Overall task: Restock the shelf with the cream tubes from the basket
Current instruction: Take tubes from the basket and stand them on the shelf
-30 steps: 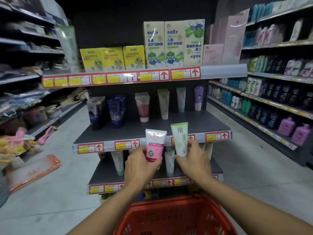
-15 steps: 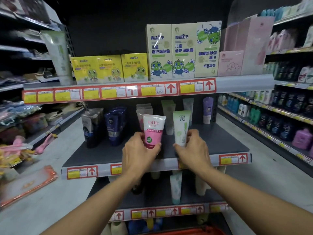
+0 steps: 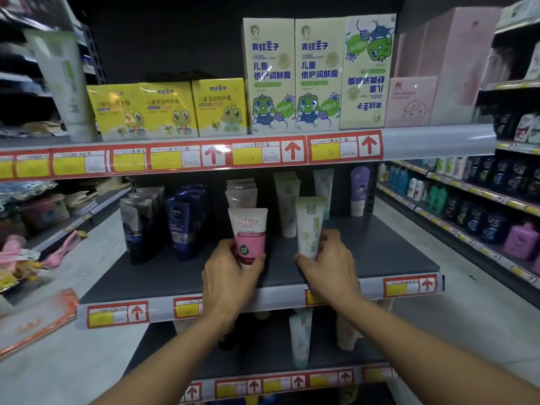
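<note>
1. On the middle shelf [image 3: 380,252], at about 10 o'clock from the left hand [image 3: 230,276], stand the dark tubes, the grey ones [image 3: 137,226] outermost and the blue Nivea tubes [image 3: 182,223] beside them; neither is touched.
2. Left of centre, the left hand is wrapped around the lower end of the pink-and-white Softto tube [image 3: 249,236]. The tube stands upright, its long axis running 6 to 12 o'clock, cap end down in the fingers and crimped end up.
3. Directly at 12 o'clock from it, just behind, stands the row of matching Softto tubes [image 3: 242,194]. My reading is that the coming move is a short push straight back along that line.
4. Right of centre, the right hand [image 3: 327,267] pinches the base of the white-and-green tube [image 3: 309,226], also upright but leaning slightly toward 1 o'clock.
5. Its matching pale green tubes [image 3: 287,200] stand at about 11 o'clock from that grip, so it likely needs a small leftward shift as it goes back.
6. Whether either cap already rests on the shelf I cannot tell; the fingers hide it. The basket is out of view.
</note>
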A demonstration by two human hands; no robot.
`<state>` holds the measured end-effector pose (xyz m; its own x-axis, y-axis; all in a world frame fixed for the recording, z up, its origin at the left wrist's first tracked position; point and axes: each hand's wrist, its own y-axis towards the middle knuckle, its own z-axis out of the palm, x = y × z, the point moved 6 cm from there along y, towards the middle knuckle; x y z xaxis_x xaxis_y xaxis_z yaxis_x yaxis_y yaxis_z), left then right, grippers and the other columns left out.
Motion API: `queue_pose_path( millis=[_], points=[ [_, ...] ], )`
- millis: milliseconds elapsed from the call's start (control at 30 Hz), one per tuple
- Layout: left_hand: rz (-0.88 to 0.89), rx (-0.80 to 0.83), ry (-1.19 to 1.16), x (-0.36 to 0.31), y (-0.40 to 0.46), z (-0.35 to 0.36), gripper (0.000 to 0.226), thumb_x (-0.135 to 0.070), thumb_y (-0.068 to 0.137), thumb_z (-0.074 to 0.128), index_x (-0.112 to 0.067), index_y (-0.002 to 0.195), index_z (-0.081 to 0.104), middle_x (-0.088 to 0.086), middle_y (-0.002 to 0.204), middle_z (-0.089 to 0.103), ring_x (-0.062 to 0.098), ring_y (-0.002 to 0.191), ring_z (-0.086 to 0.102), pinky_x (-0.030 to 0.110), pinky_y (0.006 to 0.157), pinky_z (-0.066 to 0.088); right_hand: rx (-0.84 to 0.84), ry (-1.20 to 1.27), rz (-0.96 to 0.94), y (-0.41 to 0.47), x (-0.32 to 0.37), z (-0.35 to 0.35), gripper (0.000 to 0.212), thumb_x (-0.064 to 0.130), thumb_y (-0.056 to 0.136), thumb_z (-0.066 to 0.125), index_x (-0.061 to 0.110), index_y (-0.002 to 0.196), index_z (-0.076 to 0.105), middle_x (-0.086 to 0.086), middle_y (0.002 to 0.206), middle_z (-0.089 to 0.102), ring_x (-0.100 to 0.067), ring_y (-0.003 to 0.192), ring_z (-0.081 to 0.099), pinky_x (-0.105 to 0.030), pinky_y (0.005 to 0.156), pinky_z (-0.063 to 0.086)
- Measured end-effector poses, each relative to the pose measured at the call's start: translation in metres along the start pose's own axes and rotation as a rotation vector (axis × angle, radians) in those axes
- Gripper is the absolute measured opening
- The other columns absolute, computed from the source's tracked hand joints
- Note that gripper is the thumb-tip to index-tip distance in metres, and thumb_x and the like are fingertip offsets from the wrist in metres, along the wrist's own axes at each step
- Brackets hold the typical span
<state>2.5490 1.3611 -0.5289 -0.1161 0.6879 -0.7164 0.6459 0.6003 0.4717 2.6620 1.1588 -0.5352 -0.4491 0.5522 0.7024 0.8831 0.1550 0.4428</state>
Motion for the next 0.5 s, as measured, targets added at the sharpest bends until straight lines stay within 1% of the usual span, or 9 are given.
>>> queue_pose_path(
  millis=[167, 267, 333, 400, 500],
  points=[
    [-0.011, 0.02, -0.002, 0.0, -0.003, 0.004, 0.059, -0.05, 0.083, 0.082, -0.018, 0.126, 0.058, 0.002, 0.111, 0.07, 0.027, 0.102, 0.068, 0.031, 0.076, 0.046, 0.038, -0.026, -0.043, -0.001, 0.0, 0.002, 0.054, 0.038, 0.078, 0.083, 0.028, 0.111, 0.041, -0.002, 0.111, 0.067, -0.023, 0.102, 0.065, -0.038, 0.078, 0.055],
    [-0.025, 0.04, 0.009, 0.0, -0.003, 0.004, 0.068, -0.05, 0.078, 0.088, -0.017, 0.127, 0.055, 0.004, 0.116, 0.07, 0.027, 0.106, 0.068, 0.031, 0.078, 0.047, 0.063, -0.049, -0.043, 0.0, -0.002, 0.001, 0.054, 0.039, 0.077, 0.084, 0.022, 0.112, 0.046, -0.003, 0.11, 0.065, -0.023, 0.103, 0.063, -0.038, 0.08, 0.055],
    [-0.036, 0.065, 0.029, 0.001, -0.001, 0.005, 0.064, -0.047, 0.078, 0.088, -0.017, 0.123, 0.055, 0.004, 0.113, 0.071, 0.027, 0.104, 0.068, 0.03, 0.077, 0.047, 0.063, -0.102, -0.062, 0.001, -0.002, 0.001, 0.052, 0.041, 0.076, 0.082, 0.018, 0.111, 0.052, -0.003, 0.107, 0.062, -0.023, 0.102, 0.059, -0.038, 0.081, 0.054],
    [-0.056, 0.091, 0.064, 0.003, 0.002, 0.005, 0.057, -0.049, 0.078, 0.087, -0.02, 0.117, 0.056, 0.002, 0.107, 0.072, 0.027, 0.101, 0.069, 0.031, 0.075, 0.048, 0.078, -0.213, -0.095, 0.002, -0.003, 0.002, 0.044, 0.045, 0.078, 0.077, 0.016, 0.105, 0.059, -0.004, 0.101, 0.06, -0.025, 0.099, 0.056, -0.038, 0.08, 0.052],
    [-0.1, 0.106, 0.144, 0.003, 0.009, 0.004, 0.055, -0.056, 0.075, 0.084, -0.024, 0.113, 0.06, -0.001, 0.101, 0.073, 0.028, 0.096, 0.07, 0.037, 0.075, 0.056, 0.133, -0.302, -0.078, 0.01, -0.008, 0.005, 0.04, 0.056, 0.079, 0.072, 0.019, 0.093, 0.063, 0.0, 0.091, 0.063, -0.024, 0.092, 0.058, -0.035, 0.073, 0.051]
  ],
)
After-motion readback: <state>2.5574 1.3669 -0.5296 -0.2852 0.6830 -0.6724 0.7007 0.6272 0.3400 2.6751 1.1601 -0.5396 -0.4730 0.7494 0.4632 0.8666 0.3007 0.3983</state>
